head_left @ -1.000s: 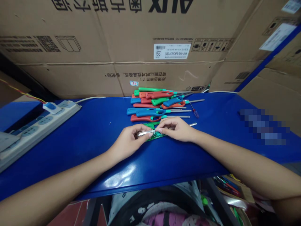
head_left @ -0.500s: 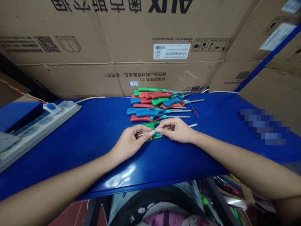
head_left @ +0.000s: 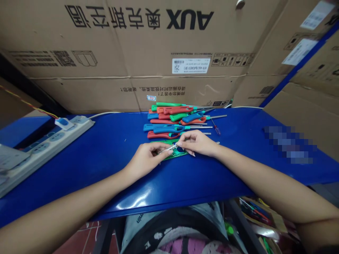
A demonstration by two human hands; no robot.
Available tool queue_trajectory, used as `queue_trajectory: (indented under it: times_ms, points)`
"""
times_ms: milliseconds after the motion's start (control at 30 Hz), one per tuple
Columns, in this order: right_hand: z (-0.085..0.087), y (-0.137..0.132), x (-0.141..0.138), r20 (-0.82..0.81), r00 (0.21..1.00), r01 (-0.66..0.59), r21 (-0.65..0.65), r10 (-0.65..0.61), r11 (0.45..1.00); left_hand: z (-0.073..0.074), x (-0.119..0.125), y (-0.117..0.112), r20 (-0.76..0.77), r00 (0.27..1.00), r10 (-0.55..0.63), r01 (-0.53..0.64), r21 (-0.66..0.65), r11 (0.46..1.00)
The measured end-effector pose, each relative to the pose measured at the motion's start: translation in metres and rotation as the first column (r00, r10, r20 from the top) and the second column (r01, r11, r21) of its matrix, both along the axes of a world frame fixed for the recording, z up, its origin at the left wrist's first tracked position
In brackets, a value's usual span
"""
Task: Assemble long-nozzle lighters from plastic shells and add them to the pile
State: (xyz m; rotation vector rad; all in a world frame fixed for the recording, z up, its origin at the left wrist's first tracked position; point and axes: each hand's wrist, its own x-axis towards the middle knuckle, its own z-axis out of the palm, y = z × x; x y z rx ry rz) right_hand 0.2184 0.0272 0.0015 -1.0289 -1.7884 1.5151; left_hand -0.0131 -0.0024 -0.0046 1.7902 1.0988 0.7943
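Between thumb and fingers, my left hand (head_left: 145,157) is closed on a clear, shiny tube (head_left: 167,149), apparently a lighter's fuel tank, tilted with its right end up. My right hand (head_left: 200,141) pinches at that right end; the small part in its fingertips is too small to make out. Under both hands lies a green lighter shell (head_left: 174,156), partly hidden, with a thin pale wire by it. Just behind my hands is a pile of long-nosed lighters, among them a red lighter (head_left: 161,134) and a blue lighter (head_left: 165,128).
A small screwdriver (head_left: 216,128) lies right of the pile on the blue table (head_left: 127,190). At the left stands a white power strip (head_left: 53,144) with a plug and cords. A large cardboard box (head_left: 106,63) forms a wall behind. Boxes of parts are below the table, right.
The view has tipped up slightly. The tube shows more plainly between my hands, and the white strand at my fingertips is less visible. Both hands keep their pinch.
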Motion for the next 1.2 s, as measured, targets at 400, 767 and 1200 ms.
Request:
queue_trajectory:
  times_ms: [400, 767, 1200]
  points:
    - [-0.003, -0.005, -0.002, 0.016, 1.0, -0.009, 0.032, 0.008, 0.999, -0.002, 0.007, -0.006, 0.061, 0.998, 0.014, -0.013, -0.007, 1.0]
    - [-0.005, 0.002, -0.006, -0.048, 0.998, 0.032, -0.062, -0.035, 0.998, 0.006, 0.006, 0.001, 0.056, 0.997, 0.06, -0.059, -0.024, 0.998]
    - [-0.002, -0.004, -0.005, -0.119, 0.992, 0.034, -0.059, -0.041, 0.998, 0.003, 0.007, -0.007, 0.075, 0.997, 0.036, -0.035, -0.008, 0.999]
